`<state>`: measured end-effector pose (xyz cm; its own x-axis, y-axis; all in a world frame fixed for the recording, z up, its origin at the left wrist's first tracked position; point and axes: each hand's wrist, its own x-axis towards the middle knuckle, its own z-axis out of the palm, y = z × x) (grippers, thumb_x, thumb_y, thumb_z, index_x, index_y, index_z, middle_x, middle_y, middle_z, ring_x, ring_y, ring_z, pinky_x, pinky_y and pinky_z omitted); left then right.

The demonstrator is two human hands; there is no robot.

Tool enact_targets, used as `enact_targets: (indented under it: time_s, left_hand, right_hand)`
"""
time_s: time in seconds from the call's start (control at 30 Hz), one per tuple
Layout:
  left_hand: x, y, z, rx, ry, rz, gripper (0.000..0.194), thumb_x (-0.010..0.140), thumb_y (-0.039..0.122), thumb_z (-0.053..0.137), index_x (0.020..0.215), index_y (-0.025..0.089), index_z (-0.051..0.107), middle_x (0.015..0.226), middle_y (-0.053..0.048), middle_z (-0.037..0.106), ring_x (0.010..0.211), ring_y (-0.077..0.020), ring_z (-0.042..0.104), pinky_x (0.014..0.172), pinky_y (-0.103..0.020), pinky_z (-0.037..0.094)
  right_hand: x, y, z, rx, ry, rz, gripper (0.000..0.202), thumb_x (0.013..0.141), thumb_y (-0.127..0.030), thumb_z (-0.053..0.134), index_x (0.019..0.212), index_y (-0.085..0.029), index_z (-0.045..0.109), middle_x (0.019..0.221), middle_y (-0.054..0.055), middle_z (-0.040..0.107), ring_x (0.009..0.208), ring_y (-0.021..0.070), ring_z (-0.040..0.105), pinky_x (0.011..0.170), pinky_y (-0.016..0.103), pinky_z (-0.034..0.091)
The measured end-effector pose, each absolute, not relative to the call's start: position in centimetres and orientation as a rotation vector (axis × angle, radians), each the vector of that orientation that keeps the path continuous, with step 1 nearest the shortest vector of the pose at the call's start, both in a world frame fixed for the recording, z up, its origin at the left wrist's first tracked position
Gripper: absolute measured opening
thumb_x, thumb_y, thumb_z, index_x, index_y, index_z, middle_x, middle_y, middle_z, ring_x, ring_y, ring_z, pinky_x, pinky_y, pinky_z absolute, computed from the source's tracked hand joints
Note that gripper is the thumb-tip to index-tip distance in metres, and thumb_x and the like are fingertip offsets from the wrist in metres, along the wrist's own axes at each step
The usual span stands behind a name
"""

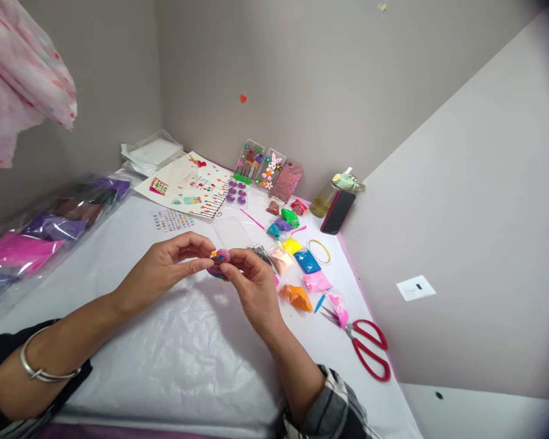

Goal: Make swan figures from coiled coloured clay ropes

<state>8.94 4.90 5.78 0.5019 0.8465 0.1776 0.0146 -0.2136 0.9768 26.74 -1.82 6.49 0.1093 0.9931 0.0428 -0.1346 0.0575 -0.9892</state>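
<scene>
Above the middle of the white-covered table, both hands meet at a small lump of swirled, many-coloured modelling clay. Thumb and fingers of my left hand pinch its left side, where a bit of orange shows. From the right, my right hand grips it between thumb and forefinger. Part of the lump is hidden behind the fingers. Just beyond the hands lies a clear phone case. Close to my right hand are bagged clays, among them a peach packet and an orange packet.
Red-handled scissors lie at the right edge, near a roll of tape. A phone leans against a bottle. Decorated phone cases stand by the wall. A drawn sheet and a sticker sheet lie further left.
</scene>
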Motion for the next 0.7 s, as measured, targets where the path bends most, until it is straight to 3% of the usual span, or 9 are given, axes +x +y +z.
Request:
enact_targets:
  time_s: [0.43,0.7]
  left_hand:
    - [8.93,4.26,5.90,1.753,0.809,1.064,0.016,0.089,0.044,0.075,0.096,0.029,0.074,0.097,0.002,0.073,0.096,-0.0194,0.067,0.091,-0.029,0.052]
    - [9.02,4.04,5.98,1.891,0.782,1.171,0.009,0.092,0.037,0.072,0.093,0.029,0.074,0.091,0.003,0.073,0.087,-0.0179,0.067,0.084,-0.028,0.052]
  right_hand:
    - [26.75,-1.94,6.65,-1.108,-1.068,1.198,0.016,0.082,-0.032,0.078,0.093,-0.022,0.073,0.091,0.003,0.078,0.088,0.0223,0.076,0.089,0.039,0.060]
    - [26.66,-2.05,6.87,-1.161,-1.083,1.202,0.020,0.080,-0.035,0.079,0.093,-0.021,0.072,0.088,0.003,0.077,0.084,0.0197,0.074,0.079,0.032,0.060]
